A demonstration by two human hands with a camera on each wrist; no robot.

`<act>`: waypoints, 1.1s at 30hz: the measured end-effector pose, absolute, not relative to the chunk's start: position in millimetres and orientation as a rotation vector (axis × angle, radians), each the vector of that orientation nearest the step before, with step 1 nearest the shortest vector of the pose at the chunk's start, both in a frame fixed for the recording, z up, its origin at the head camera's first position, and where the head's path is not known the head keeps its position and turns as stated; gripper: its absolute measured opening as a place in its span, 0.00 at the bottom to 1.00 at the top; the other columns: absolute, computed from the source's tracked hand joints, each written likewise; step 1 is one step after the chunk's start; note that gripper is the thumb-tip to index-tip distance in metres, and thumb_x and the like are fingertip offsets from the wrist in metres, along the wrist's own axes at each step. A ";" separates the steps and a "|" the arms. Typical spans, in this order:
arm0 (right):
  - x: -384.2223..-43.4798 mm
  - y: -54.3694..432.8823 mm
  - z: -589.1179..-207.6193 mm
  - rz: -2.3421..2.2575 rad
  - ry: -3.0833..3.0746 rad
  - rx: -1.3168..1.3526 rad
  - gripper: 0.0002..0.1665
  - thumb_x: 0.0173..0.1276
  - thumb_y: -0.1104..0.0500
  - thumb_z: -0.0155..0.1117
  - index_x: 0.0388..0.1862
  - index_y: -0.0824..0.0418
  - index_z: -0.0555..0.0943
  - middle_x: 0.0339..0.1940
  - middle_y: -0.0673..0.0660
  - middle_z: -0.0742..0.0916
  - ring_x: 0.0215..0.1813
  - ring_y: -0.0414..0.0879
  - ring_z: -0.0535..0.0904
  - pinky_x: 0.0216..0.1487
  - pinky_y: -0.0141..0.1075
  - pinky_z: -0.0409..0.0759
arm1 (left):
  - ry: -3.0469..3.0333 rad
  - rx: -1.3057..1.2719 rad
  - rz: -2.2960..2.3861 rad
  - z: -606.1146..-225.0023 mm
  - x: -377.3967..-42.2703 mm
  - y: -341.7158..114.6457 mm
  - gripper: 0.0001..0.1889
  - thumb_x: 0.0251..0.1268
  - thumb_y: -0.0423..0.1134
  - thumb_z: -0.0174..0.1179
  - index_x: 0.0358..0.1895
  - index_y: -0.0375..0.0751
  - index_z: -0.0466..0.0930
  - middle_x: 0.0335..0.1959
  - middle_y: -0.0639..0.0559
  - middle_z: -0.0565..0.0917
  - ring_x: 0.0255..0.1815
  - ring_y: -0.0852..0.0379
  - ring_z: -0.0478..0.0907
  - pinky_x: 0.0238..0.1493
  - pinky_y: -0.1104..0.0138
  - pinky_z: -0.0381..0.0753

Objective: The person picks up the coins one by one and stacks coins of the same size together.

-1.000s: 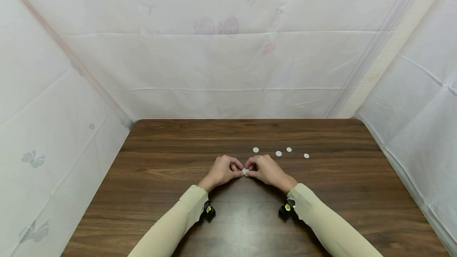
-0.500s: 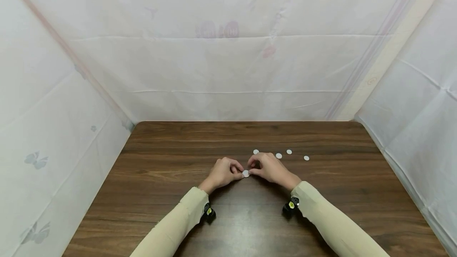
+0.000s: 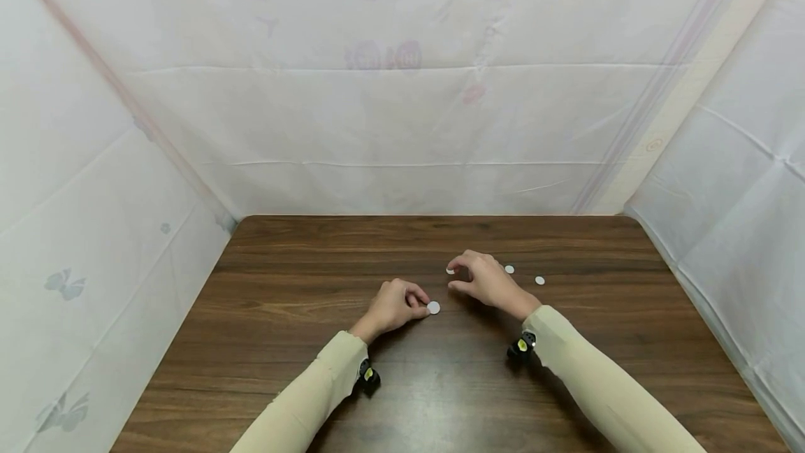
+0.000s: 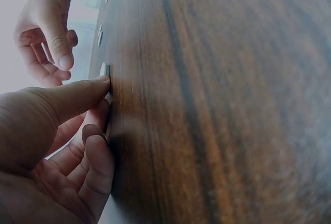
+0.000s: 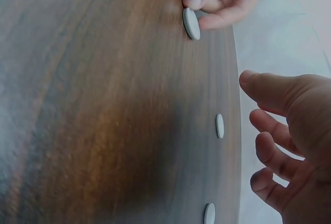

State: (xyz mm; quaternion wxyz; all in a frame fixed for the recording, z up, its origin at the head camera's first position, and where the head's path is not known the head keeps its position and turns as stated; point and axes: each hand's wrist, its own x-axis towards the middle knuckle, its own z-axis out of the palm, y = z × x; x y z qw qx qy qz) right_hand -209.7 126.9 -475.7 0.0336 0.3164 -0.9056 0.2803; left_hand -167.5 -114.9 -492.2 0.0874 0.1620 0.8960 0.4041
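A round white disc point(image 3: 434, 307) lies flat on the wooden table at the fingertips of my left hand point(image 3: 391, 305). Thumb and index finger hold it by its left edge; in the right wrist view this disc point(image 5: 191, 24) shows a thick rim, and I cannot tell if it is one piece or a stack. My right hand point(image 3: 489, 281) hovers over the table with thumb and fingers apart and nothing between them. Just beyond its index fingertip lies another white disc point(image 3: 449, 271), partly covered.
Right of my right hand lie two more white discs, a nearer-to-hand disc point(image 3: 509, 269) and an outer disc point(image 3: 539, 280). The brown table point(image 3: 283, 250) ends at a white cloth wall point(image 3: 402, 117). A small black camera point(image 3: 520, 348) sits at the right wrist.
My right hand has let go of the held disc and moved up and to the right, towards the far discs, covering one of them. My left hand stays at its disc.
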 end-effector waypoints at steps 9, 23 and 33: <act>-219.9 128.3 -475.8 0.783 -2.791 0.957 0.21 0.64 0.54 0.78 0.53 0.61 0.86 0.44 0.54 0.85 0.44 0.49 0.81 0.43 0.44 0.80 | 2.683 0.476 1.194 -492.0 -167.0 -115.1 0.04 0.59 0.38 0.77 0.35 0.48 0.91 0.19 0.62 0.82 0.22 0.67 0.76 0.27 0.69 0.73; -232.0 127.8 -477.6 0.663 -2.892 0.907 0.21 0.67 0.52 0.76 0.56 0.57 0.87 0.51 0.55 0.81 0.52 0.53 0.74 0.53 0.52 0.75 | 2.689 0.474 1.187 -492.7 -167.6 -115.2 0.04 0.58 0.38 0.77 0.34 0.48 0.91 0.19 0.61 0.82 0.22 0.67 0.76 0.27 0.70 0.73; -240.3 127.5 -484.3 0.622 -2.943 0.879 0.21 0.67 0.50 0.76 0.56 0.56 0.87 0.51 0.54 0.81 0.52 0.52 0.74 0.53 0.52 0.74 | 2.686 0.474 1.182 -492.4 -168.2 -114.8 0.04 0.59 0.39 0.77 0.35 0.48 0.91 0.19 0.62 0.82 0.22 0.67 0.76 0.28 0.70 0.73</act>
